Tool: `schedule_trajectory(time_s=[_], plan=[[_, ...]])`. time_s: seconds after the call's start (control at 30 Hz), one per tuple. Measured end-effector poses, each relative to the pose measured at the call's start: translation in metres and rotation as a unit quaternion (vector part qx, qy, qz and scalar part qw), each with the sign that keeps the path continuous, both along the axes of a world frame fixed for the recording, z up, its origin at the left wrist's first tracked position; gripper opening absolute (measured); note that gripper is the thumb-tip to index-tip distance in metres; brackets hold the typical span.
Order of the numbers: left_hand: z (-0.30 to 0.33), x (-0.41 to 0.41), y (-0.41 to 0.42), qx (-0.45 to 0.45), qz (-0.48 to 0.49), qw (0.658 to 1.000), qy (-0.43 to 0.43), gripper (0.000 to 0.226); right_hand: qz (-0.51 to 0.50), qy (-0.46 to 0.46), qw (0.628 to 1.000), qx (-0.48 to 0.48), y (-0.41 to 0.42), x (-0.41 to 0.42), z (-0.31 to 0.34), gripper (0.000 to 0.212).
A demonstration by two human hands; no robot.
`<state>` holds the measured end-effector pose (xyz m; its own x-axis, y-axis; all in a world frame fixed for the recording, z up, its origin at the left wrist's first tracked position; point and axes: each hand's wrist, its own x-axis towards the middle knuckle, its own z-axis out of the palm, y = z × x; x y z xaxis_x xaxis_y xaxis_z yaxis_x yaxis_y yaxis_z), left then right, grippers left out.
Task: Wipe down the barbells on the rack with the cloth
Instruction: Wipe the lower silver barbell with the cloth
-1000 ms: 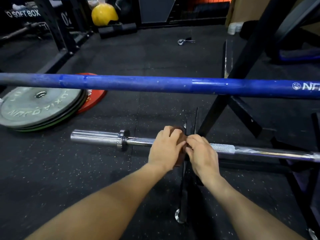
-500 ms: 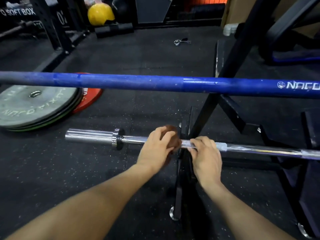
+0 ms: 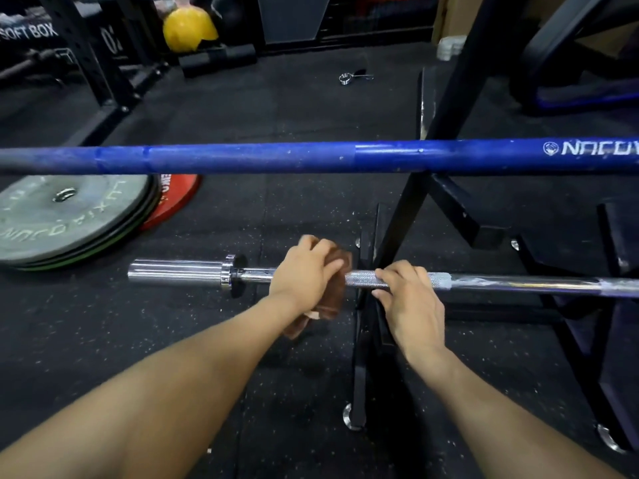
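Note:
A chrome barbell (image 3: 518, 283) lies low across the black rack (image 3: 408, 209), its sleeve end pointing left. My left hand (image 3: 304, 271) is wrapped around the shaft just right of the collar, with a brown cloth (image 3: 333, 288) bunched under the palm and hanging below the bar. My right hand (image 3: 408, 292) grips the knurled part of the same shaft, a short gap to the right of the cloth. A blue barbell (image 3: 311, 157) crosses the whole view higher up on the rack.
Grey and red weight plates (image 3: 65, 219) lie stacked on the floor at left. A spring collar (image 3: 347, 78) lies on the rubber floor farther back. A yellow ball (image 3: 188, 29) and a black frame (image 3: 100, 63) stand at the back left. A bench (image 3: 570, 81) is at right.
My left hand has slid left along the chrome shaft with the cloth, away from my right hand. The knurled section between the hands now shows.

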<state>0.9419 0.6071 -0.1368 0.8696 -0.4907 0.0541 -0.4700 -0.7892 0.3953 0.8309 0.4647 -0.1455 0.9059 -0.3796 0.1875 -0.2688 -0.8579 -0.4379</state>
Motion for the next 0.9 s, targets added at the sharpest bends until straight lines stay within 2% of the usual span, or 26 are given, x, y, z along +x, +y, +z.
schedule_trajectory(time_s=[0.07, 0.17, 0.23, 0.4, 0.5, 0.57, 0.7, 0.83, 0.9], plan=[[-0.002, -0.014, 0.003, -0.017, 0.009, 1.000, -0.004, 0.045, 0.005, 0.002, 1.000, 0.002, 0.001, -0.001, 0.001, 0.022], [-0.019, -0.043, 0.013, -0.015, -0.038, 0.995, -0.089, 0.058, -0.001, 0.004, 1.000, -0.005, 0.000, 0.001, 0.002, 0.021], [-0.019, -0.034, 0.007, -0.022, -0.002, 0.995, -0.099, 0.054, -0.007, 0.001, 1.000, -0.008, 0.001, 0.002, 0.000, 0.021], [0.001, -0.001, -0.033, 0.095, 0.110, 0.989, -0.010, 0.045, -0.013, -0.016, 1.000, 0.005, 0.001, 0.003, -0.001, 0.019], [0.009, 0.019, -0.040, 0.086, 0.165, 0.979, 0.080, 0.048, 0.001, -0.008, 1.000, -0.009, 0.000, 0.001, -0.001, 0.019], [0.010, 0.010, -0.038, 0.072, 0.157, 0.984, 0.043, 0.048, 0.008, -0.011, 1.000, -0.016, -0.002, 0.001, -0.002, 0.020], [-0.008, -0.033, -0.014, 0.020, 0.038, 0.994, -0.096, 0.044, -0.001, -0.016, 1.000, -0.014, 0.000, 0.001, -0.003, 0.016], [-0.005, -0.017, -0.020, 0.069, 0.073, 0.989, -0.105, 0.038, 0.005, -0.020, 1.000, -0.019, -0.001, 0.001, -0.003, 0.018], [-0.002, -0.014, -0.024, 0.086, 0.071, 0.991, -0.078, 0.039, 0.011, -0.011, 1.000, -0.022, -0.002, 0.001, -0.002, 0.019]])
